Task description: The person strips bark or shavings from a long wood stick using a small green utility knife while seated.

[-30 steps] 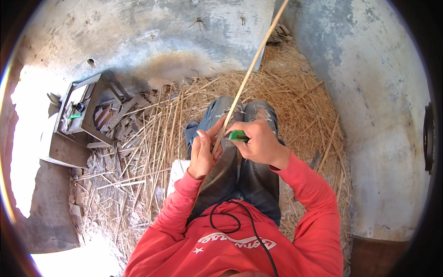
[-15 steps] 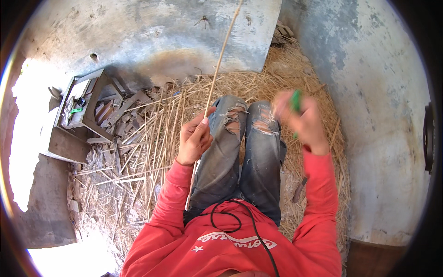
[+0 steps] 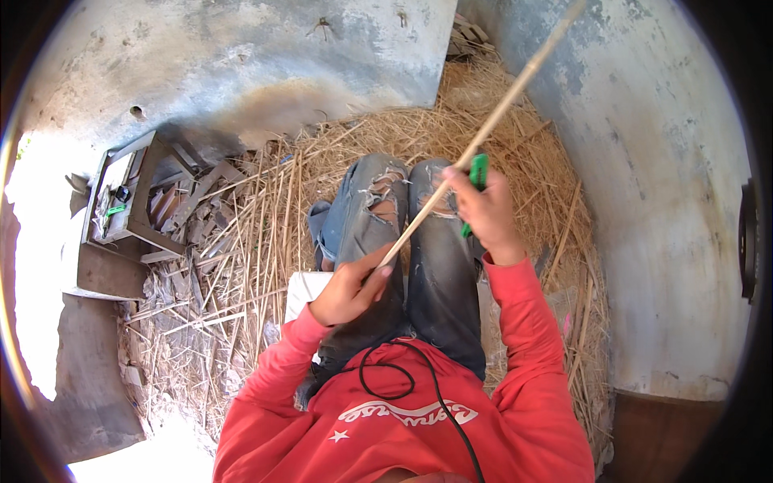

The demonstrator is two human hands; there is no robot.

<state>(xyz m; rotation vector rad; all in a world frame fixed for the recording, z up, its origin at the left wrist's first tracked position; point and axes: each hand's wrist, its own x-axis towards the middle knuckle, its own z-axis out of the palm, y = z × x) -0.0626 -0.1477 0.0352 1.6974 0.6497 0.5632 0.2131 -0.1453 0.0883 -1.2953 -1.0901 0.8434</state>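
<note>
Stick [image 3: 515, 88] slants from left hand [image 3: 346, 294], near centre, to upper right of frame; right hand [image 3: 491, 216] beside its middle. Table [image 3: 113, 266] stands at left, scraps [image 3: 211, 185] just right of it; straw [image 3: 527, 165] lies around person's legs [image 3: 443, 278].

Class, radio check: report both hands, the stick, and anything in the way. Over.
Left hand gripping stick. Right hand holding green tool beside it. Stick slanting away rightward. No obstruction seen.

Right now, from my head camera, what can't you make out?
All in the head view:
Far end of the long pale wooden stick: cut off by the top edge.
Its near end: disappears behind your left fingers.
Middle of the slim green tool: covered by your right fingers.
Small dark object at far left: too small to identify.
</note>
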